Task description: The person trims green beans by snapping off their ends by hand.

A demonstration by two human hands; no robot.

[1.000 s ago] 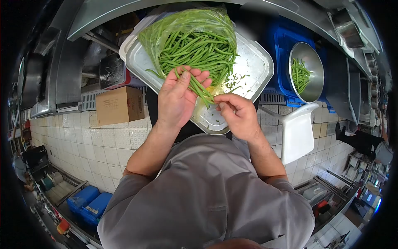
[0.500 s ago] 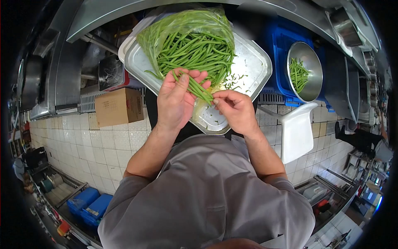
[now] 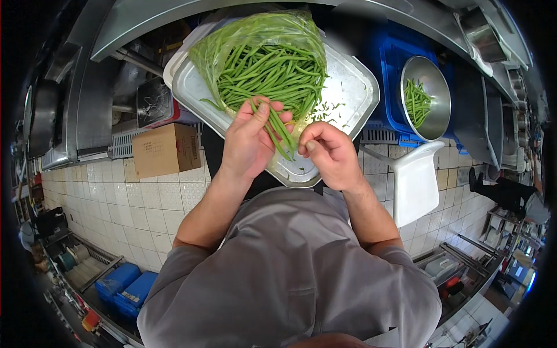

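My left hand (image 3: 248, 145) is closed around a few long green beans (image 3: 281, 136), whose ends point down toward the right. My right hand (image 3: 333, 156) is beside those ends, thumb and forefinger pinched together; whatever may be between them is too small to make out. Beyond both hands, a clear plastic bag (image 3: 284, 28) full of green beans (image 3: 272, 72) lies open on a metal tray (image 3: 357, 78). Small trimmed bean ends (image 3: 326, 111) are scattered on the tray to the right of the bag.
At the right, a steel bowl (image 3: 440, 98) holding some green beans (image 3: 416, 104) rests on a blue container (image 3: 394, 55). A white chair (image 3: 416, 185) is nearer me. A cardboard box (image 3: 165, 152) sits on the left floor; another person (image 3: 505, 194) shows at far right.
My right fingers have come slightly away from the bean ends. The beans in my left hand have spread apart and hang a little lower.
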